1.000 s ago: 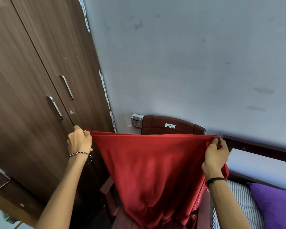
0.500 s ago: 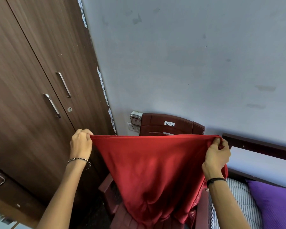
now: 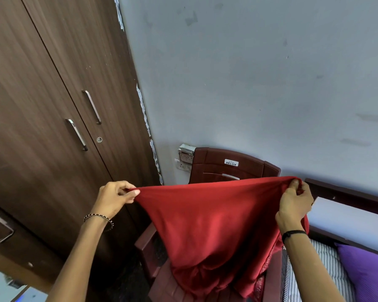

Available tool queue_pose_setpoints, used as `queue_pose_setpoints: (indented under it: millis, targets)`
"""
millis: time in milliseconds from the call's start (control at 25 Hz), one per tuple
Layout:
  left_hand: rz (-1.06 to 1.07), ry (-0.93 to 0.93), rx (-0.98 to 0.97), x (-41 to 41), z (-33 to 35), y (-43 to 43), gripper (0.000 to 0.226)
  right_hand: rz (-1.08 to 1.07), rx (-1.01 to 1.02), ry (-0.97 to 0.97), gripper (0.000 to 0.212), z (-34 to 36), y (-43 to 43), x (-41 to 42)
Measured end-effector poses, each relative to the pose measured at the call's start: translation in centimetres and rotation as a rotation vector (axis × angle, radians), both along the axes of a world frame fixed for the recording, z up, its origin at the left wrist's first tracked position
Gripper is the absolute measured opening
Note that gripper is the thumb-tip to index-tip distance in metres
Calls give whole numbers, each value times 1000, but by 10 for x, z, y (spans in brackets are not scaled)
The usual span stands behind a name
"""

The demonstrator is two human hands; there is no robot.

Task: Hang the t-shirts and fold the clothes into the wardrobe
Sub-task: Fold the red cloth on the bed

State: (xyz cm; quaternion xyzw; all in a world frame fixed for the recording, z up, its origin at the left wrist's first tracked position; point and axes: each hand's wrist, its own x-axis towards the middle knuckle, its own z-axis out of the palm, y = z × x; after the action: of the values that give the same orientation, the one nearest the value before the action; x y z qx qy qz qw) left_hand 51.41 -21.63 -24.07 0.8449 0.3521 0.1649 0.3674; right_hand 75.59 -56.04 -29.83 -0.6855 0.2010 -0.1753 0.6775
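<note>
While the wardrobe (image 3: 52,127) fills the left of the frame, doors shut, a red cloth (image 3: 214,227) hangs centre-low, hiding most of the chair (image 3: 234,166). Left hand (image 3: 115,198) and right hand (image 3: 294,207) each pinch its top edge; a purple pillow (image 3: 367,271) sits lower right.

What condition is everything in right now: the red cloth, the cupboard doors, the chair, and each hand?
Red garment: unfolded, stretched by its top edge between both hands, lower part draped onto the chair.
Left hand: pinching the garment's left corner.
Right hand: gripping the garment's right corner.
Wardrobe doors: both shut.
Chair: upright against the wall, seat mostly covered by fabric.
Purple pillow: lying on the bed.
</note>
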Motion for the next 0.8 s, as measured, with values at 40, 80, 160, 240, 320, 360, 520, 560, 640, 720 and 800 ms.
queue_pose_setpoints:
  millis: [40, 80, 160, 240, 320, 360, 520, 560, 640, 720, 800]
  targets:
    - [36, -14, -9, -1, -3, 3, 7, 32, -21, -6, 28, 1, 3, 4]
    - [67, -20, -13, -3, -6, 4, 10, 88, -51, -7, 27, 2, 6, 9]
    - [85, -89, -175, -4, -10, -1, 19, 296, -169, 29, 23, -3, 15, 21]
    - [47, -183, -472, 1, -13, -19, 22, 525, -337, 122, 24, -8, 27, 27]
    - [16, -198, -618, 10, -13, -46, 20, 682, -459, 173, 37, -5, 38, 23]
    - [11, -190, -642, 15, -14, -61, 22, 742, -512, 169, 43, -1, 43, 19]
    - [-27, -189, -691, 35, -17, -112, 28, 893, -598, 99, 40, 10, 55, 2]
    - [-28, -197, -712, 39, -17, -124, 27, 916, -577, 61, 37, 9, 57, -3]
    - [-36, -233, -789, 47, -15, -147, 22, 955, -506, -14, 31, 9, 62, -17]
    - [-75, -256, -864, 52, -13, -166, 17, 1004, -470, -95, 30, 11, 68, -33]
    - [-132, -240, -907, 55, -13, -181, 12, 1067, -460, -144, 29, 13, 71, -50]
